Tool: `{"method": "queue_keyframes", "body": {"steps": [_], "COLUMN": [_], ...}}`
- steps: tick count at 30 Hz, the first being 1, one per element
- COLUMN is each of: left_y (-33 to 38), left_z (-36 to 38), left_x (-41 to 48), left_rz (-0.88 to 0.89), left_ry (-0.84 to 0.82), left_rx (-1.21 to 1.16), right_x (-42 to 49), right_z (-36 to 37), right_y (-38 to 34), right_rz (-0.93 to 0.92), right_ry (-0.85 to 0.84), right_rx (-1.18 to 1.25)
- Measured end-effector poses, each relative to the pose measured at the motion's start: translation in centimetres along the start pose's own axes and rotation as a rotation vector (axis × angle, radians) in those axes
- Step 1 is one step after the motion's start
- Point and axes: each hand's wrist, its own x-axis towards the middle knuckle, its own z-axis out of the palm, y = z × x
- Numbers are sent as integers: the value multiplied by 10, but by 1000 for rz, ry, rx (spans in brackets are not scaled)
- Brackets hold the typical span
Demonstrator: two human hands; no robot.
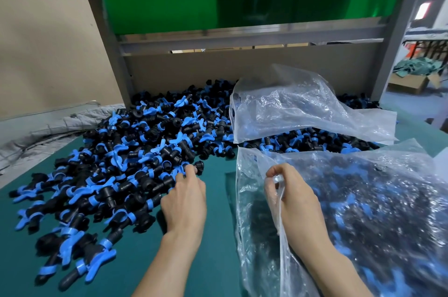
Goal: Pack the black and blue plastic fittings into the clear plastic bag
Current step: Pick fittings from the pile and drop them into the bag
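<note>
The part-filled clear plastic bag was held at its mouth by the right hand — grip clamped on the film. The left hand was laid on the heaped fittings, its grip impossible to tell. A firm handful was best gathered — mouth kept wide.

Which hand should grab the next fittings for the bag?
Left. The left hand lies on the loose fittings, fingers curled on one; the right hand pinches the clear plastic bag at its edge, so it's occupied.
</note>
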Motion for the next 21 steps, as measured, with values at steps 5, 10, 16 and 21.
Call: {"method": "queue_keyframes", "body": {"steps": [5,10,16,21], "left_y": [-3,9,29,29], "left_z": [-11,-16,-20,-18], "left_x": [3,1,-2,-3], "left_rz": [-4,-89,-511,-705], "left_ry": [276,194,-225,-518], "left_rx": [-272,-1027,-1685,-1965], "right_x": [0,1,0,0], "right_z": [-1,-1,-2,0], "right_y": [0,0,0,1], "right_rz": [1,-4,-16,-24], "right_ry": [-3,-27,-29,-27], "right_rx": [-4,-19,-34,-48]}}
